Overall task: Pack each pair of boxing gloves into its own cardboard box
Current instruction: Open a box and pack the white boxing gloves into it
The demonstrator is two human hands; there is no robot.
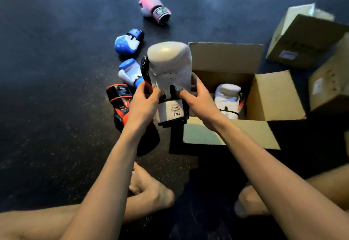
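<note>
Both hands, left [143, 101] and right [196, 101], closed round one white glove [170, 65]; second white [228, 98] in open box [273, 96]. Floor: two blue [128, 41], one pink [154, 8], one black-red [120, 99]. Two more boxes [302, 39] far right.

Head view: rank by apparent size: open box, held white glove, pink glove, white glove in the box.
1. Open box
2. Held white glove, gripped by left hand and right hand; it is nearest the camera, so it looks bigger
3. White glove in the box, partly hidden
4. Pink glove, farthest away; 3 and 4 are unsure
</note>
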